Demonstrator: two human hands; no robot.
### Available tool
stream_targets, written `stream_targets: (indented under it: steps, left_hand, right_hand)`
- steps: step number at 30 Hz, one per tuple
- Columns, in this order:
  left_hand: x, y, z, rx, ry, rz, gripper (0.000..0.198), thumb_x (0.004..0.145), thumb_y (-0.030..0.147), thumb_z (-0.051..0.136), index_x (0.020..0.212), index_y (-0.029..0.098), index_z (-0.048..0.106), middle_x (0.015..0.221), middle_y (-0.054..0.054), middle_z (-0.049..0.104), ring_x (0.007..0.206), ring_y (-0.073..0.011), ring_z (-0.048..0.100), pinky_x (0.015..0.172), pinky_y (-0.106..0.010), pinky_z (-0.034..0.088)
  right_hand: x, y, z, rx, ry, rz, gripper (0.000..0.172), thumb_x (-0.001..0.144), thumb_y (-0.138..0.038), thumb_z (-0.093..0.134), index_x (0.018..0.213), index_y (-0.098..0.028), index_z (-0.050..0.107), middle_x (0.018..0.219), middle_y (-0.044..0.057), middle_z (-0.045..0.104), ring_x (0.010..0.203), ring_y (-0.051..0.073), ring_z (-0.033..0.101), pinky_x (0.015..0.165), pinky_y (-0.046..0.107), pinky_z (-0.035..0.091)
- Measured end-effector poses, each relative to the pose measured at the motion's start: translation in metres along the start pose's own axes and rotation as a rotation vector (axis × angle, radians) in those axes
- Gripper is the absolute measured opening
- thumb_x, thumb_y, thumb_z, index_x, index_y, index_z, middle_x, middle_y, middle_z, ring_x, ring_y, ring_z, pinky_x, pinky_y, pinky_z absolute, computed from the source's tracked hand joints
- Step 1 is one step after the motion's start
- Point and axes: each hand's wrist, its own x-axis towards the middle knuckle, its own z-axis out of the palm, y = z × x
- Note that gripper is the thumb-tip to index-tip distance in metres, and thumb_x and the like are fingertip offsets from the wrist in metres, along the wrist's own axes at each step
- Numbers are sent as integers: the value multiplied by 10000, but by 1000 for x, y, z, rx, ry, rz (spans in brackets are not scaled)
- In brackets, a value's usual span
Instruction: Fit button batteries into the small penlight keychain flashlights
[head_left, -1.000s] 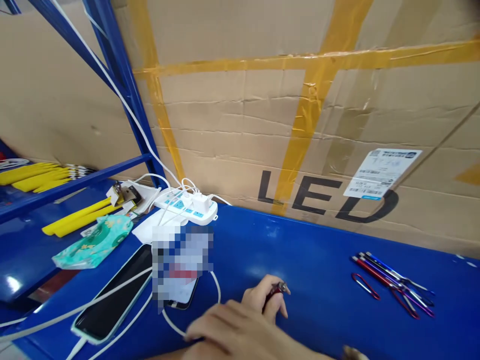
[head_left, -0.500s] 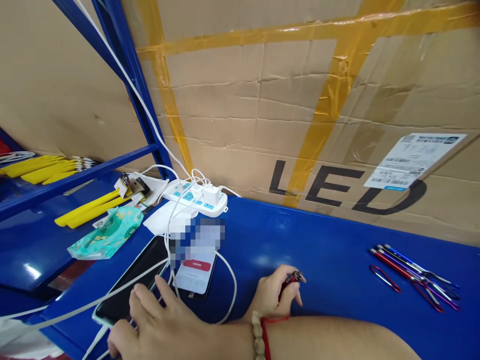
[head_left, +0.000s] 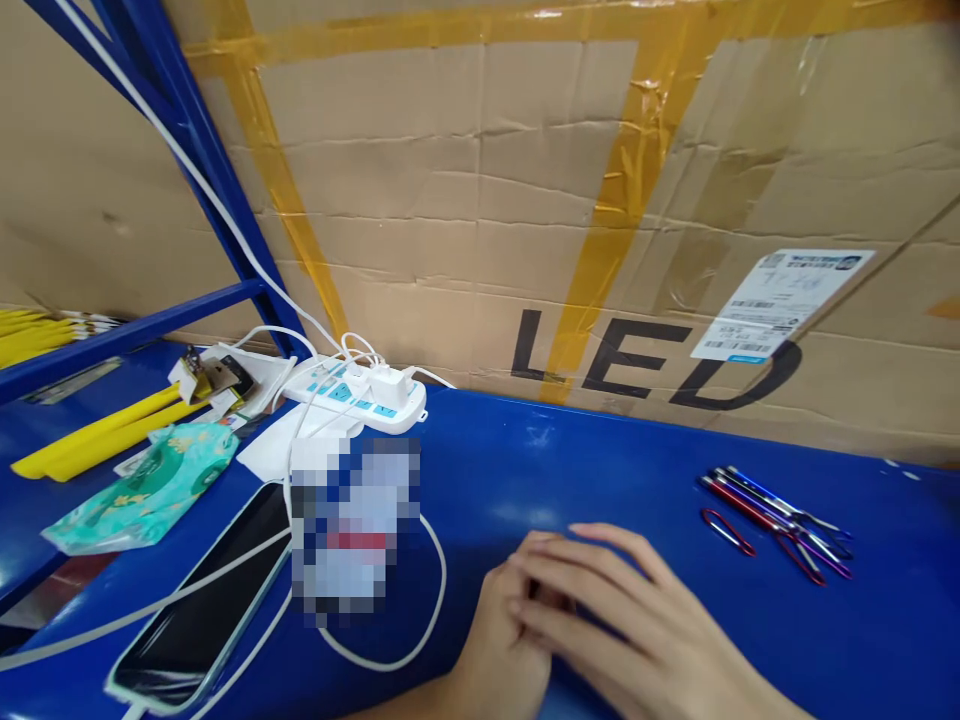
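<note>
My left hand (head_left: 510,620) is closed near the front middle of the blue table. A small red metal object showed in it earlier; now fingers cover it, with only a dark gap visible. My right hand (head_left: 630,620) comes in from the lower right, fingers stretched and apart, laid over the left hand's knuckles. Off to the right lie several slim metal rods in red, blue and purple (head_left: 772,515) with wire-like loops at their ends. A small red carabiner (head_left: 727,531) lies beside them.
To the left are a dark-screened phone (head_left: 206,600), a blurred-out phone (head_left: 360,540) and looping white cables (head_left: 442,590). Behind them sits a white power strip (head_left: 405,402), near a teal pouch (head_left: 150,485) and yellow sticks (head_left: 112,435). A large carton (head_left: 450,250) stands along the back.
My right hand has left the dark-screened phone and swung right onto my left hand. The red object in the left hand is now covered. The view has shifted, so the table things appear further left.
</note>
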Motion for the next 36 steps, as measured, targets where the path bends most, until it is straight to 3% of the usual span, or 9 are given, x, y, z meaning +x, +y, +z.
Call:
stream_targets:
  steps: [3, 7, 14, 20, 28, 32, 36]
  left_hand:
    - [1, 8, -3, -114, -57, -46, 255, 952, 346, 329, 899, 179, 514, 728, -19, 553, 651, -146, 529, 619, -259, 437]
    - [0, 11, -4, -117, -174, -32, 292, 952, 371, 325, 859, 167, 513, 646, 11, 481, 588, -123, 467, 587, -233, 384]
    - [-8, 2, 1, -3, -208, 81, 346, 959, 415, 299, 898, 169, 535, 660, -8, 519, 582, -126, 469, 584, -229, 385]
    - [-6, 6, 1, 176, -222, 237, 385, 980, 376, 241, 924, 151, 548, 660, -34, 583, 594, -150, 539, 596, -252, 437]
    - [-4, 8, -1, 317, -141, 357, 374, 988, 338, 230, 909, 151, 544, 665, -40, 616, 576, -147, 560, 588, -251, 452]
    - [-3, 6, -1, 347, -156, 372, 365, 985, 311, 242, 919, 141, 558, 663, -42, 618, 564, -145, 536, 568, -252, 440]
    - [-3, 2, 0, 373, -225, 292, 274, 953, 246, 322, 940, 142, 575, 720, -57, 631, 618, -164, 539, 585, -264, 442]
  right_hand:
    - [-25, 14, -13, -74, 45, 87, 260, 905, -147, 467, 1045, -228, 670, 1004, 58, 714, 930, 164, 657, 777, 285, 538]
    - [-51, 16, -11, 23, 138, 229, 239, 903, -172, 480, 1009, -242, 682, 917, 58, 717, 824, 166, 668, 666, 258, 548]
    - [-50, 6, -5, 226, 265, 515, 51, 794, -231, 665, 827, -194, 675, 718, 24, 674, 618, 126, 636, 541, 183, 540]
    - [-45, 5, -9, 381, 148, 607, 57, 806, -207, 647, 780, -211, 697, 717, 10, 657, 614, 110, 635, 550, 155, 534]
    - [-44, 2, -13, 506, 54, 765, 96, 791, -305, 664, 725, -245, 700, 684, -6, 663, 593, 120, 637, 514, 155, 527]
    - [-49, 5, -11, 536, 48, 807, 62, 751, -326, 704, 730, -269, 717, 701, -14, 679, 610, 124, 649, 535, 149, 533]
    - [-59, 9, -4, 562, 32, 804, 62, 758, -330, 698, 750, -278, 731, 716, -14, 688, 632, 126, 658, 569, 148, 536]
